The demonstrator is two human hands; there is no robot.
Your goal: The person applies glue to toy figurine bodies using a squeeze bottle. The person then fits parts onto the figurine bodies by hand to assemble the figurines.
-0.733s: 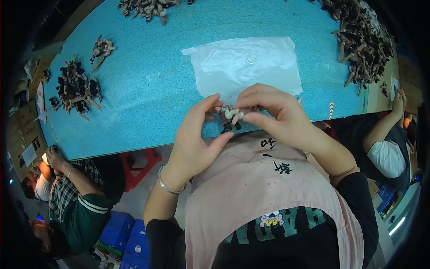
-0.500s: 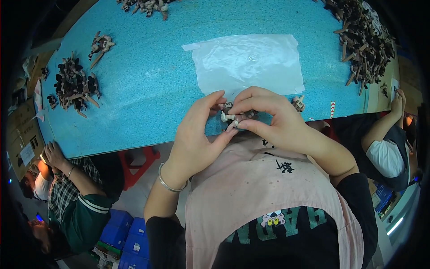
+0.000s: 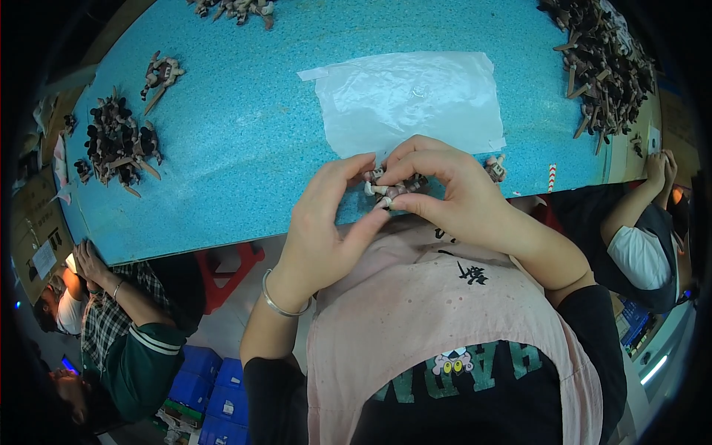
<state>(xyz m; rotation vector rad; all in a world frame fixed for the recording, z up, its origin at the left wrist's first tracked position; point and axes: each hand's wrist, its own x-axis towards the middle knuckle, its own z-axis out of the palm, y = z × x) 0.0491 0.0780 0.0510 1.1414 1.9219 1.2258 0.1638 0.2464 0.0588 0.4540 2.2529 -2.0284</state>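
Between my two hands, just over the table's near edge, is a small toy figurine (image 3: 386,190) in white, brown and dark colours. My left hand (image 3: 326,215) grips its left side with thumb and fingertips. On the other side, my right hand (image 3: 445,182) pinches it, the thumb below and the curled fingers above, so part of the figurine is hidden. A second small figurine (image 3: 495,169) lies on the table to the right of my right hand. Beyond my hands, a translucent white plastic sheet (image 3: 408,96) is spread on the blue tabletop (image 3: 237,148).
Piles of similar figurines lie at the left (image 3: 119,141), far left and far right (image 3: 608,74). One single figurine (image 3: 159,78) rests near the left pile. Co-workers sit at both sides. A red stool (image 3: 230,274) and blue bins (image 3: 222,393) stand below the table at left.
Both hands stay around the figurine with small finger shifts. The whole view has moved slightly; the figurine remains in about the same place.
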